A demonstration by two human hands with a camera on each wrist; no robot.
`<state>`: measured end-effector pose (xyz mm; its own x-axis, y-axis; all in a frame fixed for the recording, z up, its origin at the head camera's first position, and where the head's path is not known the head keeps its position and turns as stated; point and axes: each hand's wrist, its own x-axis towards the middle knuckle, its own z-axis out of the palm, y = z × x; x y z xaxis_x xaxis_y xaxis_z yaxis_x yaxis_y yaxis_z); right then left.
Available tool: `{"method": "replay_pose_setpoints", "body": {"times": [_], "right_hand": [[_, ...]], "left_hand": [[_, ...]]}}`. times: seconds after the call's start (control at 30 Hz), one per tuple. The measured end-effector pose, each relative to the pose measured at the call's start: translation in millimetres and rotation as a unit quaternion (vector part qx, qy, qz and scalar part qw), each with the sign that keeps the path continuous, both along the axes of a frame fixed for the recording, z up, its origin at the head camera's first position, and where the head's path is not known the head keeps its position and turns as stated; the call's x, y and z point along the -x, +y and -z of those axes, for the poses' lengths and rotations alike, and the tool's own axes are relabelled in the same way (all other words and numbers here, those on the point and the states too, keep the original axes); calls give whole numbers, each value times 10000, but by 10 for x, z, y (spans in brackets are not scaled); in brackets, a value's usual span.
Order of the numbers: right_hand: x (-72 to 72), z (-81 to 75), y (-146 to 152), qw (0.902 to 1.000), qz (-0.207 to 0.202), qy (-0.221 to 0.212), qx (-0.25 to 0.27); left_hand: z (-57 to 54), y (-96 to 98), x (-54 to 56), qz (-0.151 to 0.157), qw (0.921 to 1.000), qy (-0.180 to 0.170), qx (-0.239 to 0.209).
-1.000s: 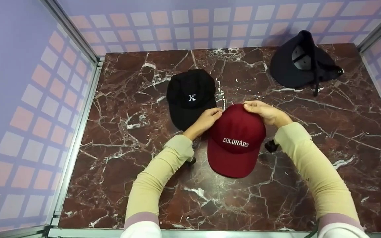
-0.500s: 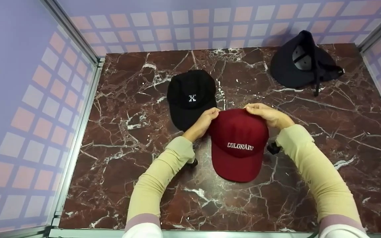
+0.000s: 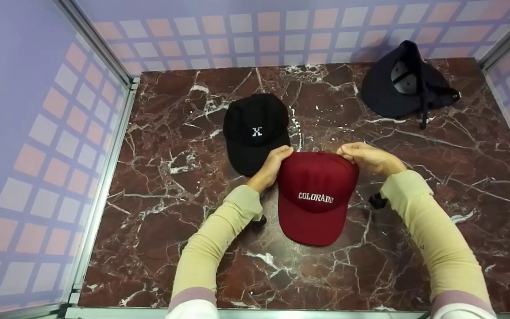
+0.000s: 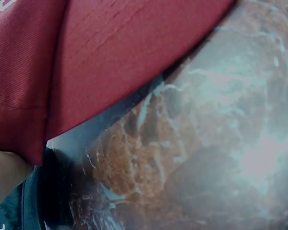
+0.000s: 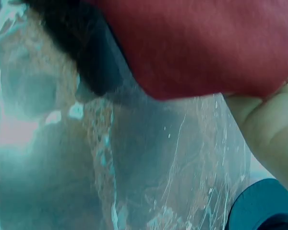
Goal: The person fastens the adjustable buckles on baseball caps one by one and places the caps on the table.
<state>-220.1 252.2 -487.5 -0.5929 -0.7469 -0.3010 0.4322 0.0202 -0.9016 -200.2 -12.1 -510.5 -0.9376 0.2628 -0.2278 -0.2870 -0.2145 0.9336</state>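
Note:
A dark red baseball cap (image 3: 318, 195) with COLORADO across its front hangs between my hands, its brim toward me. My left hand (image 3: 271, 168) pinches the left back edge of the crown, and my right hand (image 3: 371, 159) pinches the right back edge. Fingers beneath the fabric are hidden. In the left wrist view the brim (image 4: 129, 52) is apart from the tabletop, and part of my left hand (image 4: 7, 175) shows under the crown. The right wrist view has my right hand (image 5: 273, 129) at the red fabric (image 5: 206, 48).
Just left of the red cap, a black cap (image 3: 255, 128) with a small white emblem lies on the dark red marble-patterned table (image 3: 171, 230). At the back right a navy cap (image 3: 388, 86) leans tipped against the wall, its inside showing. Tiled-pattern walls (image 3: 246, 35) enclose the sides and back.
The red cap's back edge has come toward me and its crown has flattened out. My right hand has moved right and slightly toward me along the edge; my left hand has barely shifted.

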Motion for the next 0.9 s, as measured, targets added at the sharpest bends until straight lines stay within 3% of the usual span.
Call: {"method": "replay_pose_setpoints", "body": {"times": [0.13,0.27,0.37,0.47,0.53,0.6,0.7,0.77,0.83,0.9], "right_hand": [[-2,6,68,9998,-190,55,57],[-6,7,164,9995,-300,61,-43],[-8,13,257,9987,-401,146,-266],[-7,24,357,9959,-626,318,-571],[-13,26,406,9926,-799,429,-809],[-21,42,441,9883,-985,533,-1034],[-46,70,449,9815,-1109,632,-1427],[-67,94,435,9770,-1092,692,-1698],[-89,111,406,9718,-1014,739,-1998],[-108,126,372,9663,-901,795,-2278]], "left_hand": [[13,-10,-4,93,9999,6,84],[27,-48,-5,191,9991,245,288],[15,-97,-9,350,9958,428,730],[-5,-146,-3,741,9860,596,1371],[-22,-184,7,1108,9680,875,2074],[-37,-223,17,1486,9376,1282,2870],[-42,-273,25,1855,8732,2000,4039],[-33,-285,25,1968,8383,2379,4494],[-20,-283,22,1984,8156,2637,4754],[-12,-273,15,1959,8007,2792,4924]]}}
